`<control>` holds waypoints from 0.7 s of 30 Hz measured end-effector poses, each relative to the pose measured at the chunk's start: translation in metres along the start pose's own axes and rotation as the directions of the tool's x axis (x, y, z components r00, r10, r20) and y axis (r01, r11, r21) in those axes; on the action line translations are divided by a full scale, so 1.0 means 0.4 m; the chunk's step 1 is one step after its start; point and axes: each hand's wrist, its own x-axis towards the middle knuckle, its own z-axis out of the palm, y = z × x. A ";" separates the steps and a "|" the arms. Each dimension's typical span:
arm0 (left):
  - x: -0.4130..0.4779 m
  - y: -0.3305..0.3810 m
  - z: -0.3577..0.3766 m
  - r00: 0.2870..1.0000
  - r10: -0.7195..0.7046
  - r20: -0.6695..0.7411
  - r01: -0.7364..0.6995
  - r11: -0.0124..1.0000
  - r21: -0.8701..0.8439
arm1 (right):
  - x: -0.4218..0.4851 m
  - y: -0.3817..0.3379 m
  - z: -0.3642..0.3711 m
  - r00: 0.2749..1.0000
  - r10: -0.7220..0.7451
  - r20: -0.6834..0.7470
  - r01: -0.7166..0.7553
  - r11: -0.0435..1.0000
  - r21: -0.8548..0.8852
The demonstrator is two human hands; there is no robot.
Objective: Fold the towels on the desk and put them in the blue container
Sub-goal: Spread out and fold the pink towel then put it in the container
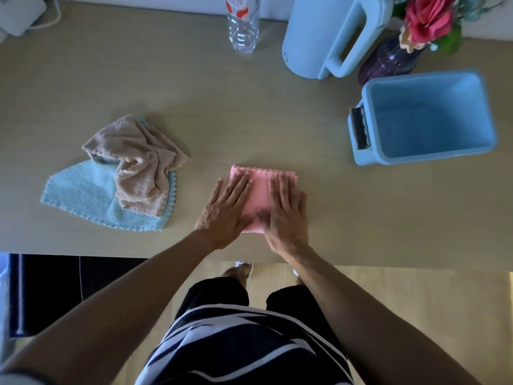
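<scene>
Grip none: left hand (222, 209), right hand (287, 215) flat, fingers straight, pressing folded pink towel (259, 187) on desk (194, 107).

A: Your surface (166, 87): pale wood grain, matt, smooth. On it the pink towel (259, 190): plush cloth, soft nap, scalloped edge.
B: Noted. Your beige towel (138, 162) and light blue towel (83, 193): same fluffy cloth, nubby pile. The blue container (427, 118): smooth plastic, faint sheen. The bottle (243, 29): clear, glossy plastic.
</scene>
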 end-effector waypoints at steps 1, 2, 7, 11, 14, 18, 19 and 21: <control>0.001 0.002 0.002 1.000 -0.014 -0.007 0.014 1.000 -0.010 | 0.000 0.009 -0.001 1.000 -0.002 -0.010 0.002 1.000 -0.030; 0.002 0.004 0.002 1.000 -0.022 -0.007 0.022 1.000 -0.013 | -0.001 0.017 -0.003 1.000 0.000 -0.019 -0.001 0.999 -0.055; 0.022 0.014 -0.034 0.999 -0.033 0.004 0.033 0.998 0.054 | -0.005 0.031 -0.021 0.998 0.047 0.032 -0.045 0.997 -0.063; 0.102 0.025 -0.096 0.998 0.024 -0.054 -0.017 0.993 0.116 | -0.039 0.020 -0.059 0.988 0.153 -0.010 -0.153 0.987 0.052; 0.147 0.034 -0.118 1.000 0.006 0.007 -0.007 0.997 0.074 | -0.080 0.023 -0.094 0.980 0.168 -0.105 -0.156 0.981 0.114; 0.152 0.058 -0.132 0.995 -0.057 0.078 0.048 0.993 0.104 | -0.117 0.038 -0.143 0.954 0.229 -0.193 -0.185 0.958 0.220; 0.154 0.060 -0.137 0.991 -0.090 0.104 0.081 0.993 0.091 | -0.121 0.040 -0.157 0.949 0.235 -0.210 -0.181 0.952 0.246; 0.163 0.061 -0.152 0.968 -0.176 0.181 0.173 0.984 0.031 | -0.123 0.043 -0.186 0.943 0.228 -0.241 -0.149 0.941 0.304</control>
